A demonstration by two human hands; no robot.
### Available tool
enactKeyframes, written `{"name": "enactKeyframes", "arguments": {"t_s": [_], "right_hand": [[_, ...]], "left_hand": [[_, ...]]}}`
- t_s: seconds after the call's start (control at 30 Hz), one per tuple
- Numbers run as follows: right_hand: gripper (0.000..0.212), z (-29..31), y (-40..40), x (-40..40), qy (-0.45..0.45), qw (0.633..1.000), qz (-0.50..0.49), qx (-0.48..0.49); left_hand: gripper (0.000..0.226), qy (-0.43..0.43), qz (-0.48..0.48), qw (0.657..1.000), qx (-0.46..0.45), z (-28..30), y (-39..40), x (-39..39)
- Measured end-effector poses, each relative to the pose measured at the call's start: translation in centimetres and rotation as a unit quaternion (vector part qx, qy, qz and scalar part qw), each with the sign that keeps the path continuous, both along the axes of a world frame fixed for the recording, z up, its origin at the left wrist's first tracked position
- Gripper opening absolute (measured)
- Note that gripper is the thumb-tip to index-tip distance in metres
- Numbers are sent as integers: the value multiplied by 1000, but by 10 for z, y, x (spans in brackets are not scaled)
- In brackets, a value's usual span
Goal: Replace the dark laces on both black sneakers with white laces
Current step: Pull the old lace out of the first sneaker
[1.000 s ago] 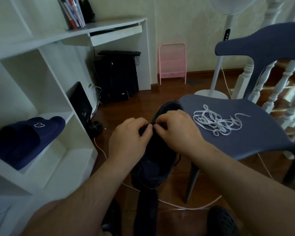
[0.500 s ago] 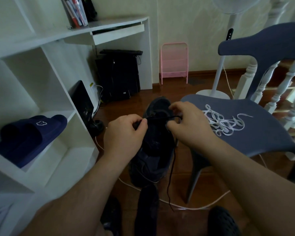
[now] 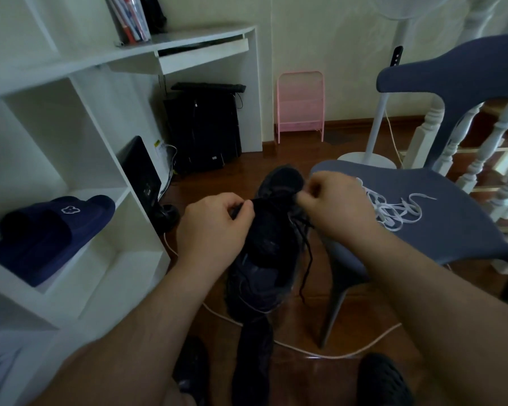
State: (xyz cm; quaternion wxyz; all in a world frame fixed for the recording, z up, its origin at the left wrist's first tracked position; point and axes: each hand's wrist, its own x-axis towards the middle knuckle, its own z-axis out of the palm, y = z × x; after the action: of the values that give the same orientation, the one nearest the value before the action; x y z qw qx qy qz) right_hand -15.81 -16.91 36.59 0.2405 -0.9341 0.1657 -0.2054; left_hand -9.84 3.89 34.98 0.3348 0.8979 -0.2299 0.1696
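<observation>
Dark lace coming out of the first black sneaker

The left hand (image 3: pixel 214 227) pinches the dark lace (image 3: pixel 304 253) at the left side of the black sneaker (image 3: pixel 264 244), held in front of the person over the floor; the right hand (image 3: pixel 335 206) grips the lace on the right. A second ago both hands met at the middle eyelets; they have since drawn apart, and a loose lace end now dangles on the right, so I judge unlacing is under way. The white laces (image 3: pixel 393 209) lie heaped on the grey-blue chair (image 3: pixel 452 230) just right, untouched.
</observation>
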Motion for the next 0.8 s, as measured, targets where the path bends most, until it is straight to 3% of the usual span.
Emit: {"name": "enactKeyframes", "arguments": {"t_s": [0.13,0.2,0.33,0.57,0.67,0.8], "right_hand": [[15,-3,-26,-9,86,994,-26,54],[18,-3,-14,-9,62,996,15,64],[34,3,19,-9,-25,992,110,-47],[19,-7,37,-2,-27,983,88,-161],[18,-5,30,-2,-33,991,83,-102],[25,1,-12,-5,14,998,-36,40]], "left_hand": [[39,-8,-4,1000,-9,0,5,1],[41,-8,-8,1000,-6,-1,5,0],[36,-7,-13,1000,-7,-1,0,-4],[37,-10,-40,999,13,-5,-10,-12],[34,-18,-30,999,20,-2,-9,-10],[35,-13,-10,1000,9,2,-4,-5]]}}
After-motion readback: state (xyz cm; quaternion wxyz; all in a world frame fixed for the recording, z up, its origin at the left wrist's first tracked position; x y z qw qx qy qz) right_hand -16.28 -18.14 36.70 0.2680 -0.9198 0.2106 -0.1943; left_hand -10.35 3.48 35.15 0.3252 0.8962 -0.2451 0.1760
